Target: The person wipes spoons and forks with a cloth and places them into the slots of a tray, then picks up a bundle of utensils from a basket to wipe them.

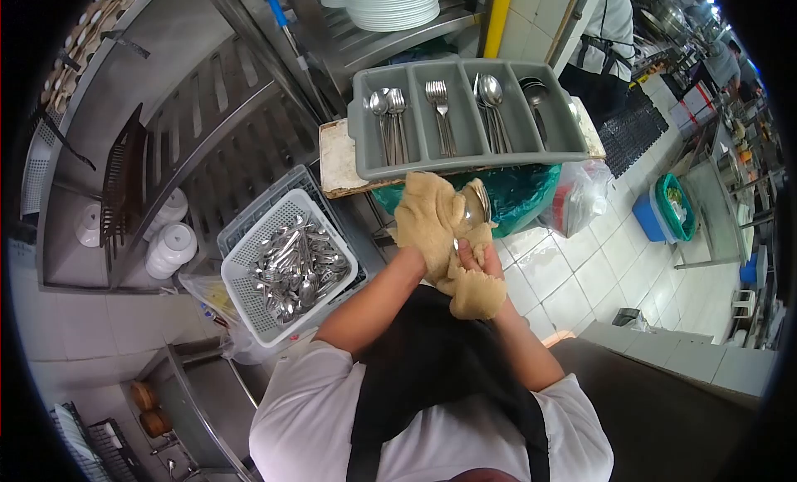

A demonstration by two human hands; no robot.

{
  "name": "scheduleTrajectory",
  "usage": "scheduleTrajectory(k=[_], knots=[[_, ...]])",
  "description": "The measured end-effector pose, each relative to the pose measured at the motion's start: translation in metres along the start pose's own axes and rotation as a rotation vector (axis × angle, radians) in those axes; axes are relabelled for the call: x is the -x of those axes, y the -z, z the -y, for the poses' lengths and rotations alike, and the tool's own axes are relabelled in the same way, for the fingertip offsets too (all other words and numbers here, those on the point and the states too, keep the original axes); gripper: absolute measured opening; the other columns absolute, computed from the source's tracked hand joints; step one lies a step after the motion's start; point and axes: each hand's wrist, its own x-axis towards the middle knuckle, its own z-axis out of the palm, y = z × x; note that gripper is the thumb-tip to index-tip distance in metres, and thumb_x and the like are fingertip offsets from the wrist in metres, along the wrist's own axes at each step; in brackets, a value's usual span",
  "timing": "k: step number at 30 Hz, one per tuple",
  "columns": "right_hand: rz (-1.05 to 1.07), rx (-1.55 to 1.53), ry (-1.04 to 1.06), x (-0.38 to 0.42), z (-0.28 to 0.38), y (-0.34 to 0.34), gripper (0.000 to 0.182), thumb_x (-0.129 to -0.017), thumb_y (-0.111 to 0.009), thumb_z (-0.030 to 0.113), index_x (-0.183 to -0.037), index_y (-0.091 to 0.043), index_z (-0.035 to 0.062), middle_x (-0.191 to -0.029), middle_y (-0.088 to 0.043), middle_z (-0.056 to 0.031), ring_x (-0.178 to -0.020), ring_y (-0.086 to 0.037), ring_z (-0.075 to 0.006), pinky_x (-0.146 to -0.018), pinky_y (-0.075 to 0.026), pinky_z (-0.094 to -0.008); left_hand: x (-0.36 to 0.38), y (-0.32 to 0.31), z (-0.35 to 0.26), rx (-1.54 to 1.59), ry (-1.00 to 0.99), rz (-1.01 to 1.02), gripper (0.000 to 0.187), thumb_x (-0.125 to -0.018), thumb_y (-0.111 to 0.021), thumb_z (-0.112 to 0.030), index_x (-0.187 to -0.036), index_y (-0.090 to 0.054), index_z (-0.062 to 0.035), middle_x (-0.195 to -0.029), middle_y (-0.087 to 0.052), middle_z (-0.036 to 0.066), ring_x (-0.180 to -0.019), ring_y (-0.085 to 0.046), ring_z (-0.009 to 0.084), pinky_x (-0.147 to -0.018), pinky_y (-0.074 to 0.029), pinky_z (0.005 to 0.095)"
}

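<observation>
A tan cloth [425, 220] covers my left hand [422, 251], so its fingers are hidden; it is closed around the cloth beside several spoons. The shiny bowls of the spoons [478, 201] stick out of the cloth's upper right side. My right hand [480, 258] is closed around their handles, with part of the cloth bunched beneath it. Just beyond both hands lies a grey cutlery tray [419, 117], its compartments holding spoons [379, 108], forks [437, 96] and larger spoons [491, 92]. To the left, a white perforated basket [235, 270] holds a heap of mixed cutlery [299, 266].
The tray rests on a worn board [339, 162], with a green plastic bag [519, 195] below. White plates [390, 4] are stacked behind, and white cups [172, 245] stand on the left rack. A blue bin [652, 218] is at right; another person [610, 25] stands at the back.
</observation>
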Motion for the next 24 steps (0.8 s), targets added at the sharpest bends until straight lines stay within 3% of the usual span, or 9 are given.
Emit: scheduleTrajectory(k=[4,7,11,12,15,17,19,21,24], knots=[[0.101,0.299,0.084,0.004,0.029,0.037,0.037,-0.092,-0.056,0.023,-0.122,-0.044,0.0068,-0.095,-0.060,-0.0052,-0.077,-0.057,-0.0146,-0.067,-0.047,-0.0310,-0.014,0.034,0.035,0.169,-0.255,0.511,0.042,-0.080,-0.058,-0.029,-0.116,-0.053,-0.0067,-0.110,-0.054,0.017,-0.103,-0.051,0.0311,-0.087,-0.041,0.0418],[0.322,0.891,0.008,0.013,0.088,0.059,0.036,-0.090,-0.057,0.018,-0.123,-0.044,0.0091,-0.088,-0.060,0.0008,-0.076,-0.055,-0.0129,-0.068,-0.045,-0.0279,-0.008,0.028,0.090,1.104,0.081,1.046,0.035,-0.082,-0.059,-0.021,-0.115,-0.057,-0.0081,-0.119,-0.055,0.013,-0.111,-0.052,0.0236,-0.092,-0.043,0.0358],[0.511,0.940,-0.022,0.006,0.107,0.072,0.039,-0.090,-0.058,0.016,-0.124,-0.043,0.0082,-0.091,-0.059,-0.0012,-0.081,-0.056,-0.0149,-0.072,-0.046,-0.0290,0.020,-0.024,0.107,0.454,-1.204,0.465,0.037,-0.087,-0.059,-0.020,-0.122,-0.054,-0.0080,-0.123,-0.054,0.007,-0.112,-0.050,0.0146,-0.097,-0.038,0.0301],[0.518,0.874,-0.024,0.004,0.103,0.080,0.038,-0.090,-0.057,0.016,-0.125,-0.043,0.0083,-0.092,-0.058,-0.0015,-0.082,-0.056,-0.0148,-0.073,-0.046,-0.0288,0.011,0.001,0.086,0.738,-0.547,1.040,0.034,-0.087,-0.058,-0.017,-0.119,-0.055,-0.0073,-0.121,-0.056,0.009,-0.108,-0.053,0.0149,-0.093,-0.041,0.0295],[0.421,0.609,0.171,0.006,0.078,0.069,0.037,-0.091,-0.055,0.015,-0.124,-0.040,0.0062,-0.098,-0.056,-0.0033,-0.087,-0.053,-0.0138,-0.076,-0.044,-0.0282,-0.005,-0.018,0.127,1.111,0.132,0.863,0.029,-0.087,-0.056,-0.017,-0.114,-0.057,-0.0065,-0.116,-0.058,0.010,-0.103,-0.055,0.0168,-0.088,-0.044,0.0292],[0.297,0.346,0.171,0.010,0.055,0.042,0.037,-0.092,-0.052,0.014,-0.125,-0.038,0.0053,-0.102,-0.053,-0.0038,-0.091,-0.051,-0.0127,-0.079,-0.043,-0.0276,-0.029,0.035,0.071,0.847,0.086,0.522,0.028,-0.088,-0.056,-0.017,-0.113,-0.056,-0.0045,-0.113,-0.059,0.008,-0.100,-0.056,0.0170,-0.086,-0.045,0.0294],[0.167,0.020,-0.031,0.013,0.034,0.009,0.036,-0.094,-0.051,0.014,-0.126,-0.037,0.0059,-0.108,-0.051,-0.0033,-0.095,-0.049,-0.0114,-0.082,-0.042,-0.0267,-0.036,0.042,0.038,0.713,0.096,0.172,0.029,-0.087,-0.056,-0.017,-0.112,-0.055,-0.0034,-0.110,-0.059,0.008,-0.099,-0.057,0.0179,-0.085,-0.046,0.0298],[0.095,-0.046,0.074,0.006,0.028,-0.015,0.035,-0.094,-0.050,0.015,-0.126,-0.037,0.0046,-0.107,-0.052,-0.0039,-0.095,-0.050,-0.0115,-0.082,-0.042,-0.0264,-0.031,0.017,0.020,0.707,0.160,-0.185,0.031,-0.087,-0.057,-0.018,-0.114,-0.054,-0.0032,-0.109,-0.059,0.009,-0.098,-0.057,0.0195,-0.084,-0.046,0.0304],[0.036,-0.141,0.213,0.002,0.041,-0.034,0.034,-0.095,-0.048,0.015,-0.125,-0.038,0.0030,-0.108,-0.053,-0.0048,-0.095,-0.050,-0.0124,-0.082,-0.042,-0.0268,-0.026,0.056,-0.027,0.271,0.157,-0.060,0.033,-0.089,-0.053,-0.023,-0.117,-0.052,-0.0050,-0.110,-0.059,0.009,-0.096,-0.056,0.0219,-0.081,-0.047,0.0309]])
